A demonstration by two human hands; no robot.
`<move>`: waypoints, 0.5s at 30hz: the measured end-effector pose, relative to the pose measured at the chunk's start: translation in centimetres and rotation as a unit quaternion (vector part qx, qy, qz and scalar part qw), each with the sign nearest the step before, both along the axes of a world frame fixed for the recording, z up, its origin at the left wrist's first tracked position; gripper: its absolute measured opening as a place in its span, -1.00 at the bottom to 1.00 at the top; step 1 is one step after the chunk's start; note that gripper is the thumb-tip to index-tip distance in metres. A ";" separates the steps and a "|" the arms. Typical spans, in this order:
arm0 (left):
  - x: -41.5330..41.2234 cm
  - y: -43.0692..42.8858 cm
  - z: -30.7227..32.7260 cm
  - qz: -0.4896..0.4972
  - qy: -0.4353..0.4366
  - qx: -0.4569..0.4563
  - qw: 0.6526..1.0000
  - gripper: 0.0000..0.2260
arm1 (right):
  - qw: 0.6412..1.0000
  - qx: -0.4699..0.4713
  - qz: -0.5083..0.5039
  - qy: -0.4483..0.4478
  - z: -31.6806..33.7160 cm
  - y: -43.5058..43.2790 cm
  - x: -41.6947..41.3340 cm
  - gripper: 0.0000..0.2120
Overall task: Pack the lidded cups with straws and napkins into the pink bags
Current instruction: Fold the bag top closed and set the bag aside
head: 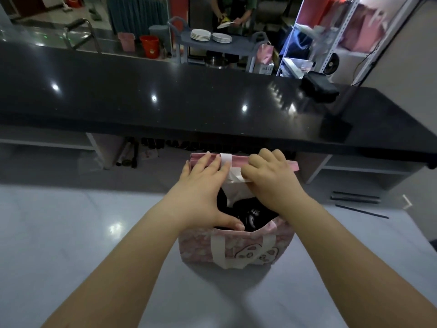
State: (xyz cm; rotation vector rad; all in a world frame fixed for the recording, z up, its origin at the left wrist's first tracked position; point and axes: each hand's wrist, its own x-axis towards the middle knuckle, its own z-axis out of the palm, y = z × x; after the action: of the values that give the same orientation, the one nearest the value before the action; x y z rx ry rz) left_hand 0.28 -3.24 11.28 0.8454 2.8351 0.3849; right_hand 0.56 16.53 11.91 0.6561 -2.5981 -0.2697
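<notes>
The pink bag [196, 247] stood upright on the pale surface [71, 233], close in front of the person, its mouth open and its white handle strap [218, 253] hanging down the near wall. Inside, a dark round cup lid [251, 217] showed low in the bag; how many cups were in there could not be told.

The bag looked like soft printed cloth: light, floppy at the rim, likely to sag or fold unless held by both edges or by the straps. The cup below would want to be kept upright, so lifting by the straps seemed safer than squeezing the sides.

The left hand [203, 185] lay spread across the mouth, straight fingers pressing the far rim beside a white strip [225, 159] and the thumb resting on the near rim. The right hand [272, 178] was curled over the far rim just beside it, fingers bent and apparently pinching a white sheet [235, 176], probably a napkin, at the bag's edge.

To the right, well apart from the bag, thin dark sticks [361, 210], possibly straws, lay on the surface. Beyond stood a glossy black counter [165, 102].
</notes>
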 end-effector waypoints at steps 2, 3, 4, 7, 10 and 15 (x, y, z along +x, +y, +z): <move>0.1 -0.1 -0.1 -0.006 0.003 0.007 1.000 0.22 | 0.999 -0.009 -0.018 -0.040 0.1 0.6 0.6 -0.82; 0.1 -0.1 -0.1 -0.008 0.005 0.009 1.000 0.21 | 0.997 -0.015 -0.028 -0.066 0.2 0.8 0.9 -0.79; 0.1 -0.2 -0.1 -0.008 0.005 0.013 1.000 0.21 | 0.995 -0.022 -0.037 -0.091 0.4 1.1 1.2 -0.76; 0.2 -0.4 0.0 -0.006 0.006 0.030 1.000 0.18 | 0.987 -0.063 -0.052 -0.141 1.2 1.9 2.2 -0.71; 0.5 -0.6 0.3 -0.004 0.013 0.043 0.999 0.14 | 0.983 -0.111 -0.054 -0.136 1.7 2.7 3.0 -0.77; 1.1 -1.2 0.8 -0.002 0.000 0.119 0.993 0.06 | 0.962 -0.243 -0.060 -0.113 2.2 4.5 4.5 -0.82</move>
State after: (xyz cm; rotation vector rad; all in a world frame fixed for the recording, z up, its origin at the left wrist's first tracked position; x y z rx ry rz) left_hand 1.35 -4.48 12.12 0.8915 2.8253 0.7331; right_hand 5.01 20.99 14.12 0.3680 -2.7665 0.4224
